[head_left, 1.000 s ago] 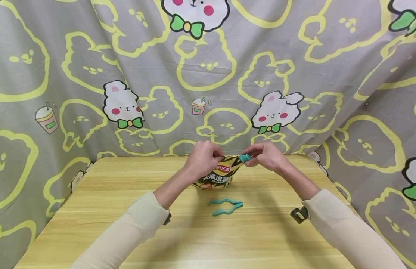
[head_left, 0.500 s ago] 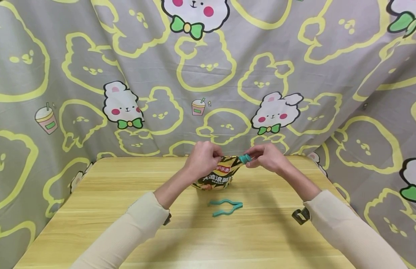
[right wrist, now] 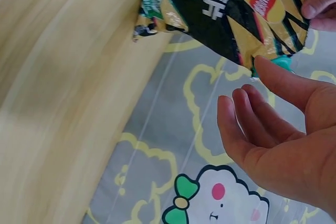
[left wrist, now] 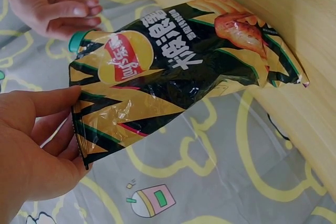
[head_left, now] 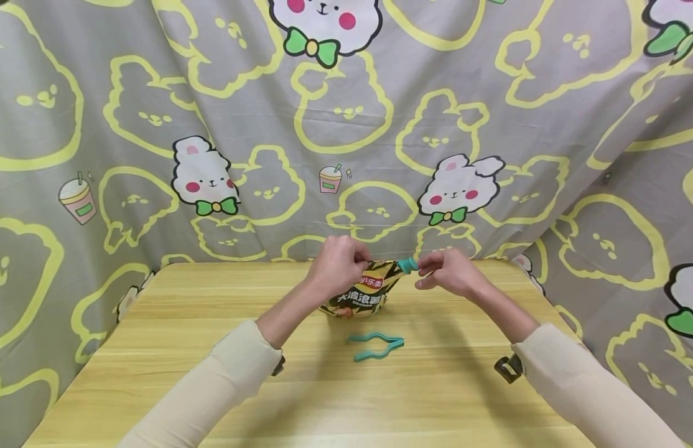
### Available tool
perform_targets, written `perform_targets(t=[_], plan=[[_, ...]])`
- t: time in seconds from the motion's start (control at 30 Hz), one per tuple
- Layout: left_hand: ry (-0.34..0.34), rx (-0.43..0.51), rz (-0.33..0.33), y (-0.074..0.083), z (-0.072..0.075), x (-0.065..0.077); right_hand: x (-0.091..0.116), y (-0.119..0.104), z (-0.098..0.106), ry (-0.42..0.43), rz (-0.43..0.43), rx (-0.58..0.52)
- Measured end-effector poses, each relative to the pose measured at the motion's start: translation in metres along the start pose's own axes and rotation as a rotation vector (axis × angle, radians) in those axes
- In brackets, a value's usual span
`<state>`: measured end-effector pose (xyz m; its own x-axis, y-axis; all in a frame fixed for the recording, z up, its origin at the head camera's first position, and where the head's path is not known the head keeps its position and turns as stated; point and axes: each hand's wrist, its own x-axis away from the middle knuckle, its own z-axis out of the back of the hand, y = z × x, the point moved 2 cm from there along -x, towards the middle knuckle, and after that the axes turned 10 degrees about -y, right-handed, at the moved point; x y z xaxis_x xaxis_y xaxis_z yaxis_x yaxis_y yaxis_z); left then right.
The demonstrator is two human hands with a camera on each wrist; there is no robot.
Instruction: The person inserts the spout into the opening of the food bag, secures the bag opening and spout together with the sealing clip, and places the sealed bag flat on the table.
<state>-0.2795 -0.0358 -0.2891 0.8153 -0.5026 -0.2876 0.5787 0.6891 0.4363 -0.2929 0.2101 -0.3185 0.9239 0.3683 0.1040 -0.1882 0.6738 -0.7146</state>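
A black and gold chip bag (head_left: 369,297) stands on the table with its printed front toward me. My left hand (head_left: 336,264) pinches the bag's top edge between thumb and fingers, at its left side. On the top right corner sits a round teal spout-like piece (head_left: 407,266). Beside that piece is my right hand (head_left: 450,272), its fingers loosely bent and holding nothing. In the right wrist view the right thumb overlaps the bag's corner near the teal piece (right wrist: 282,62). A teal clip (head_left: 397,341) with spread arms lies on the table in front of the bag.
The wooden table (head_left: 257,398) ends at a grey curtain (head_left: 302,218) printed with yellow outlines and white cartoon animals. Curtain cloth also hangs on the left and right sides. A black band (head_left: 509,368) shows below the right sleeve.
My right hand has let go of the teal piece and moved slightly right and down, its fingers spreading. The left hand keeps its pinch, and the bag and loose clip stay put.
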Motion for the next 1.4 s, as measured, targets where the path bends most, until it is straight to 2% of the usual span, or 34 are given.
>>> perform_targets(t=[0.33, 0.67, 1.07, 1.4], plan=[[0.01, -0.012, -0.006, 0.0, 0.0, 0.0, 0.003, 0.015, -0.021, -0.046, -0.031, 0.018], [0.015, -0.015, -0.014, -0.001, -0.001, -0.001, 0.005, 0.025, -0.054, -0.094, -0.023, 0.052], [0.014, -0.028, -0.009, 0.001, 0.0, -0.001, 0.005, 0.029, -0.093, -0.094, 0.004, 0.053], [0.014, -0.031, -0.005, 0.001, 0.0, -0.002, 0.008, 0.033, -0.11, -0.103, 0.028, 0.038]])
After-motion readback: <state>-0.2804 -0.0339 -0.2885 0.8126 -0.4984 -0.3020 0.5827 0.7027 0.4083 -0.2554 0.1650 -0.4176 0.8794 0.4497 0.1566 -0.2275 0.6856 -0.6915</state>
